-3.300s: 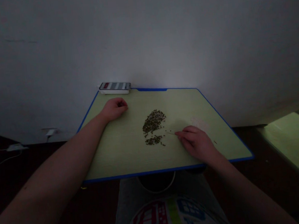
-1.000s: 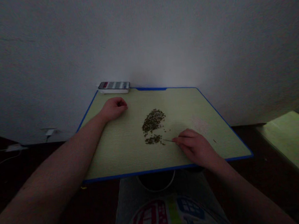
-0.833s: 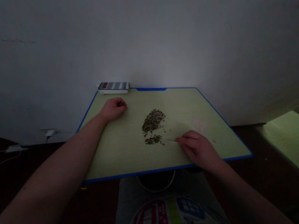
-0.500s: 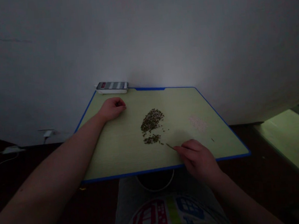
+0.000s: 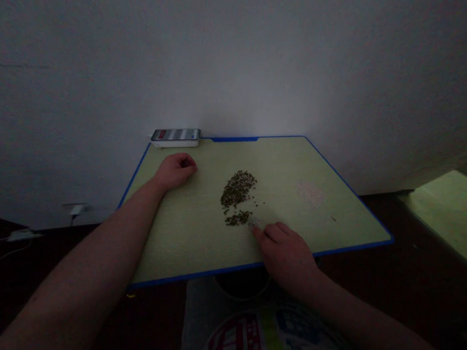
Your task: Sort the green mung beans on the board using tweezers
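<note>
Loosely curled, my left hand (image 5: pixel 175 170) rests on the pale yellow-green board's (image 5: pixel 190 243) left side, and I see nothing in its dark hollow. My right hand (image 5: pixel 283 249) is low over the front of the board, its index finger stretched towards a small cluster of dark grains or seeds (image 5: pixel 237 218). A faint, blurred thin stick (image 5: pixel 257 220) seems to be at its fingertips. Just behind the cluster lies a larger heap of dark and pale grains (image 5: pixel 238 188). Off to the right is a flat spread of pale grains (image 5: pixel 311 192).
A phone (image 5: pixel 176 134) lies on a white box (image 5: pixel 175 143) at the board's back left corner. A short dark sliver (image 5: pixel 334 219) lies near the right edge. The wall (image 5: pixel 224 62) rises behind. Below the front edge shows a dark round container (image 5: pixel 242 285).
My right hand has moved left and slightly forward to the small cluster; the stick, plain before, is now barely visible. My left hand has stayed put.
</note>
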Demonstrator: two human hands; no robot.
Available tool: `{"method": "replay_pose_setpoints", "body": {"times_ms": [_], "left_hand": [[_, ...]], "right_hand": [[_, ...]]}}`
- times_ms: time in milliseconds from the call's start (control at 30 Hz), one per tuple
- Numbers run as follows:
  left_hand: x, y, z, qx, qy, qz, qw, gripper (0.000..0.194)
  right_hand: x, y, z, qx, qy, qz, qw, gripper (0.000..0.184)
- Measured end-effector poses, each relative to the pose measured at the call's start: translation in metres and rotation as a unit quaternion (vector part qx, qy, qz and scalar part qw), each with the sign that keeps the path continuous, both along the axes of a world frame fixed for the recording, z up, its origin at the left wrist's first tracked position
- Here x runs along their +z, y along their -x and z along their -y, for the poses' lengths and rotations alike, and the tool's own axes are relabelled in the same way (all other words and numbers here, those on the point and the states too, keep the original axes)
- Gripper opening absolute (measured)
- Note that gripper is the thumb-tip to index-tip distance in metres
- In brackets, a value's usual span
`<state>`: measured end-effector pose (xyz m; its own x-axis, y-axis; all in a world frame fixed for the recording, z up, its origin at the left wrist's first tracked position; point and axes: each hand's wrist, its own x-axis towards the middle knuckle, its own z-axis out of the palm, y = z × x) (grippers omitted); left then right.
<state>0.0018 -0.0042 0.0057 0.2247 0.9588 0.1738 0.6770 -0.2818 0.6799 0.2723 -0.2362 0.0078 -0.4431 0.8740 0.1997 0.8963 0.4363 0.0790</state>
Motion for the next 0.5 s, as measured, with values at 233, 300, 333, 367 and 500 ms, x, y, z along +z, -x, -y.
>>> {"method": "replay_pose_setpoints", "body": {"times_ms": [233, 300, 333, 367, 500], "left_hand": [[-0.001, 0.001, -0.001, 0.0, -0.007, -0.011, 1.0, 0.022], [-0.001, 0.001, -0.002, -0.002, -0.009, -0.013, 1.0, 0.021], [-0.001, 0.001, -0.002, -0.003, -0.008, -0.013, 1.0, 0.021], [-0.001, 0.001, -0.002, -0.004, -0.006, -0.011, 1.0, 0.021], [-0.001, 0.001, -0.001, -0.002, 0.004, 0.001, 1.0, 0.02]], "right_hand": [[0.006, -0.01, -0.003, -0.065, 0.021, 0.017, 0.997, 0.038], [0.006, -0.016, -0.004, -0.085, 0.024, 0.016, 0.996, 0.038], [0.006, -0.019, -0.004, -0.092, 0.023, 0.014, 0.995, 0.038], [0.006, -0.021, -0.004, -0.095, 0.022, 0.012, 0.995, 0.038], [0.006, -0.021, 0.001, -0.055, 0.017, 0.003, 0.998, 0.038]]}}
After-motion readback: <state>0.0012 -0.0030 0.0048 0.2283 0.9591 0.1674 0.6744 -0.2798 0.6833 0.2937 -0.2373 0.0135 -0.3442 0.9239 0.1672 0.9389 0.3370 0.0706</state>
